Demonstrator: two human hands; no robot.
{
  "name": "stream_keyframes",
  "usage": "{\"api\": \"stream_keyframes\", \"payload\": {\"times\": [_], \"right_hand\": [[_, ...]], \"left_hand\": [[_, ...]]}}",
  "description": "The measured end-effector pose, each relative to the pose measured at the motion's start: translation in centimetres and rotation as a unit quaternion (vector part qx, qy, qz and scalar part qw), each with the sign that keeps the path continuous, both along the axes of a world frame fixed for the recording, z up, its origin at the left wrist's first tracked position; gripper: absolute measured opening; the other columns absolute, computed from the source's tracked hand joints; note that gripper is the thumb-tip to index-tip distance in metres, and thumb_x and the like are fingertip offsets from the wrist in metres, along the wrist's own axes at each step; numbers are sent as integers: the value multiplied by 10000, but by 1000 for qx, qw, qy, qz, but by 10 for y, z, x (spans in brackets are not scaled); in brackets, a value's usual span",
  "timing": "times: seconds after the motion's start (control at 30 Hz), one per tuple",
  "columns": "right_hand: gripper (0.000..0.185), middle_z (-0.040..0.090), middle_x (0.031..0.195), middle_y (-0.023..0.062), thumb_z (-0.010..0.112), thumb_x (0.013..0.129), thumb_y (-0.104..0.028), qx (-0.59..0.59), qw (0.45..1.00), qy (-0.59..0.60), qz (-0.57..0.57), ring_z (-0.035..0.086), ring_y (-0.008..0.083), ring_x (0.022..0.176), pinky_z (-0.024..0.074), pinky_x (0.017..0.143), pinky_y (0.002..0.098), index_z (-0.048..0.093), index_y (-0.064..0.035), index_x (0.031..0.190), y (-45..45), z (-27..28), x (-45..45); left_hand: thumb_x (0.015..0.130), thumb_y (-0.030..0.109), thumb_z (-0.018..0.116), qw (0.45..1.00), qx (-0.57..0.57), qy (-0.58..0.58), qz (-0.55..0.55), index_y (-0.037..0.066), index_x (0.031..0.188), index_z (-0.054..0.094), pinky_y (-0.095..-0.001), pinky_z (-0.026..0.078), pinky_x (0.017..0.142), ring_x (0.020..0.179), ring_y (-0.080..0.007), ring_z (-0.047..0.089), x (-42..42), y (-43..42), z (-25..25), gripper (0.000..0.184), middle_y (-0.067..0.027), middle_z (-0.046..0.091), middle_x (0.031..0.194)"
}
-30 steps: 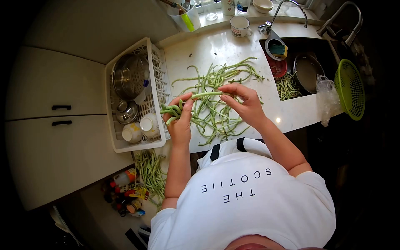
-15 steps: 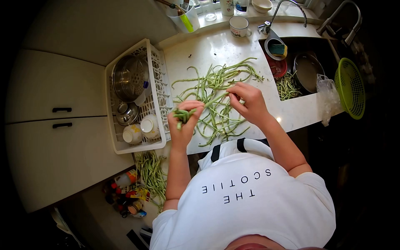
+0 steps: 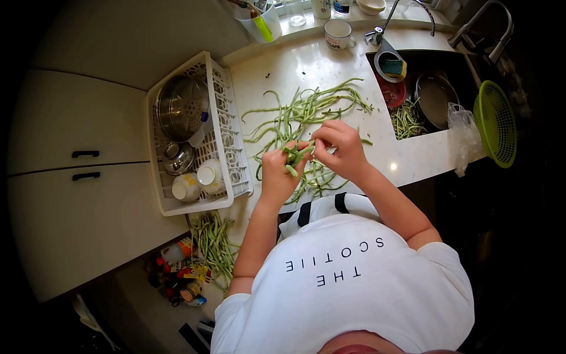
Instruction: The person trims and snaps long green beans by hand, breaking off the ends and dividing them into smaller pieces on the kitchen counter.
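Note:
My left hand (image 3: 282, 171) is closed around a small bunch of green bean pieces (image 3: 293, 158), their cut or snapped ends sticking out past the thumb. Right beside it, my right hand (image 3: 340, 148) pinches a green bean with thumb and forefinger, close to the left fingers. Both hands hover over long green beans (image 3: 306, 112) spread across the white countertop (image 3: 259, 76). Part of that spread is hidden beneath my hands. A second heap of long beans (image 3: 213, 245) lies to the left, below the dish rack.
A white dish rack (image 3: 227, 127) with a steamer pot and bowls stands left. On the right is a sink (image 3: 427, 62) holding a pan (image 3: 436, 97) and bean pieces (image 3: 407, 120). A green colander (image 3: 494, 124) and plastic bag (image 3: 464, 133) sit at its edge. A mug (image 3: 338, 35) stands behind.
My left hand has moved right and my right hand slightly left and down, so they now meet. The bean length that stretched between them no longer shows.

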State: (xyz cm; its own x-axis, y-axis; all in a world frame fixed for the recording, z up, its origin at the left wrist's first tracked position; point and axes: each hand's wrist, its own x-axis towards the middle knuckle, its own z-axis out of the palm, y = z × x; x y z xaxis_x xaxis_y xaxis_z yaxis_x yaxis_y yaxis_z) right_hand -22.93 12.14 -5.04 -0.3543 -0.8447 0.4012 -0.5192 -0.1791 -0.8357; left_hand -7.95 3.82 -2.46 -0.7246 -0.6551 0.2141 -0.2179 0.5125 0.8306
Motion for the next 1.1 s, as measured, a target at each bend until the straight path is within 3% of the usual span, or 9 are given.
{"api": "stream_keyframes", "payload": {"times": [0.07, 0.17, 0.27, 0.53, 0.67, 0.8, 0.9, 0.97, 1.1], "right_hand": [[62, 545, 685, 39, 626, 808, -103, 31, 985, -171, -15, 513, 147, 613, 406, 582, 306, 619, -48, 780, -2, -11, 6], [129, 516, 705, -21, 534, 887, -142, 31, 788, -614, 39, 480, 88, 637, 386, 590, 234, 611, -52, 833, -9, -25, 2], [120, 507, 706, -18, 511, 895, -118, 11, 760, -647, 63, 466, 84, 618, 369, 569, 212, 604, -42, 900, -7, -25, -13], [291, 542, 749, -32, 459, 987, -222, 151, 928, -299, 164, 443, 46, 656, 346, 585, 200, 664, -21, 1030, 13, -5, 0], [237, 625, 839, -2, 546, 969, -201, 157, 930, -327, 62, 458, 69, 696, 373, 640, 225, 689, -17, 1014, 26, 4, -25], [225, 676, 963, 108, 545, 887, -25, 58, 975, 76, -202, 633, 235, 875, 475, 808, 326, 664, 8, 1075, 43, -17, -98], [330, 675, 944, 150, 504, 803, 96, 73, 833, 451, -313, 657, 294, 913, 491, 838, 363, 650, 8, 1085, 53, -14, -114], [415, 655, 1008, 159, 487, 722, 163, 22, 970, 169, -173, 652, 278, 936, 498, 833, 344, 649, -2, 1066, 59, -21, -127], [294, 607, 1187, 165, 524, 757, 141, 121, 990, 38, -58, 608, 275, 1065, 458, 954, 353, 641, 14, 995, 66, -45, -132]], "left_hand": [[883, 92, 670, 1000, 7, 4, 7, -2, 944, 693, -248, 478, 566, 595, -128, 643, -3, 2, 3, 114, -91, 701, 734], [928, 133, 631, 993, 108, 25, 32, -3, 970, 665, -218, 434, 510, 563, -114, 617, -3, 6, -1, 146, -108, 709, 776], [982, 176, 564, 951, 280, 111, 70, -4, 1032, 607, -196, 386, 466, 570, -111, 610, 1, 3, 1, 192, -148, 710, 861], [1017, 205, 502, 884, 391, 242, 81, 30, 1110, 532, -177, 365, 457, 691, -110, 626, 8, -16, 1, 200, -195, 692, 981], [1006, 245, 530, 810, 463, 329, 144, 94, 1110, 545, -255, 502, 709, 895, -134, 624, 18, -25, 7, 184, -97, 678, 989], [1007, 262, 504, 711, 525, 466, 42, 146, 1113, 547, -427, 499, 994, 965, -174, 624, 38, -45, 13, 163, -29, 639, 940], [1007, 270, 498, 665, 544, 511, 35, 133, 1114, 536, -399, 489, 1006, 847, -145, 583, 49, -52, 22, 178, -3, 535, 819], [1006, 270, 509, 587, 578, 565, 41, 102, 1111, 536, -265, 508, 760, 650, -105, 445, 48, -50, 27, 201, 10, 426, 748], [1004, 266, 523, 539, 587, 603, -22, 67, 1082, 558, -213, 354, 513, 556, -71, 337, 56, -54, 29, 216, 12, 375, 712]]}}
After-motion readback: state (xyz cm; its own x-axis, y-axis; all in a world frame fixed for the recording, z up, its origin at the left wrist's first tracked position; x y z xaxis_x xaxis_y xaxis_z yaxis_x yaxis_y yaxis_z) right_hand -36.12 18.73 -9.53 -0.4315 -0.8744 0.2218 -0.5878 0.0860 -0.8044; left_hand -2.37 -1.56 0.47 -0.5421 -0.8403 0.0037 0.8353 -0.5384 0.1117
